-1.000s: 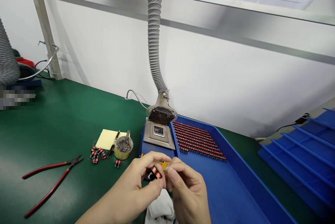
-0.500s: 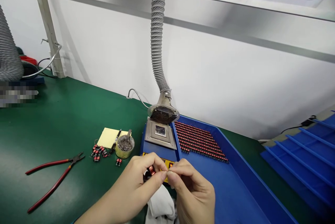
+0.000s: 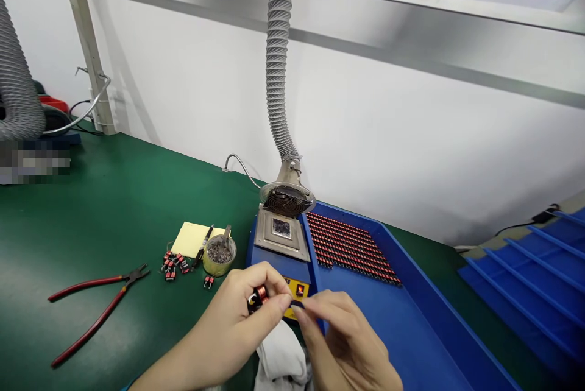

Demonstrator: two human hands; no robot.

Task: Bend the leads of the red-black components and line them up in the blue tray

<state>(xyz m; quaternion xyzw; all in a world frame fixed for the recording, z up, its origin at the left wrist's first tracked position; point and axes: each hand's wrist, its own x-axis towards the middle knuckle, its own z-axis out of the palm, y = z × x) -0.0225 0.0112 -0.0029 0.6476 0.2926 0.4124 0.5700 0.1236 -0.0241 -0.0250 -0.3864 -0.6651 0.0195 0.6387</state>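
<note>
My left hand (image 3: 244,318) is closed around small copper-wound coils (image 3: 260,295) with black parts, which show between its thumb and fingers. Thumb and index tip meet in a pinch near a small dark piece (image 3: 297,304). From the other side, my right hand (image 3: 350,339) pinches that piece between thumb and forefinger; its exact kind is too small to make out. Both hands are in front of the blue solder pot (image 3: 282,239) with its yellow front panel and lit red switch. White cloth (image 3: 282,357) lies below the hands.
A blue tray (image 3: 439,324) holds rows of red-and-black coils (image 3: 351,248). Red-handled pliers (image 3: 130,281), loose coils (image 3: 171,263), yellow notes (image 3: 187,239), a pen (image 3: 204,245) and a cup of grey bits (image 3: 219,257) lie left. An extractor hose (image 3: 278,50) hangs over the pot.
My right hand has moved slightly right and down, away from the left fingertips, and a dark piece now shows between them. The view has shifted slightly.
</note>
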